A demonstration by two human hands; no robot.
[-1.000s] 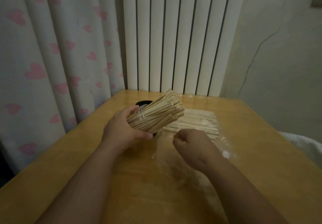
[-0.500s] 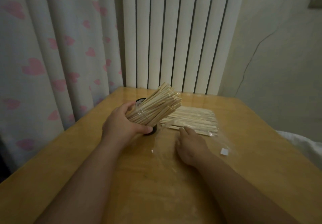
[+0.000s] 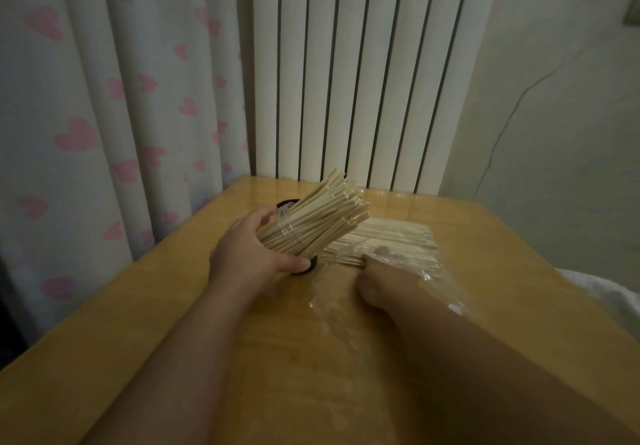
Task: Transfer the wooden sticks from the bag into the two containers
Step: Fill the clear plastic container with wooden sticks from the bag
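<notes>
My left hand [image 3: 249, 254] grips a clear container [image 3: 287, 233] packed with wooden sticks [image 3: 329, 212]. It is tilted, and the stick tips fan up and to the right. Its black base [image 3: 309, 267] shows by my thumb. The dark rim of a second container [image 3: 286, 204] peeks out behind my fingers. A clear plastic bag [image 3: 433, 271] lies flat on the wooden table [image 3: 138, 323], with more wooden sticks [image 3: 391, 238] inside it. My right hand [image 3: 384, 283] is in the bag's mouth at the near ends of those sticks. Plastic film hides its fingers.
The table stands in a corner. A curtain with pink hearts [image 3: 104, 115] hangs on the left, a white ribbed radiator [image 3: 346, 80] stands behind, and a wall is on the right. White cloth [image 3: 609, 292] lies past the table's right edge.
My right hand opened from a fist, reached forward and slid into the bag's mouth up to the sticks. My left hand kept the tilted container almost still.
</notes>
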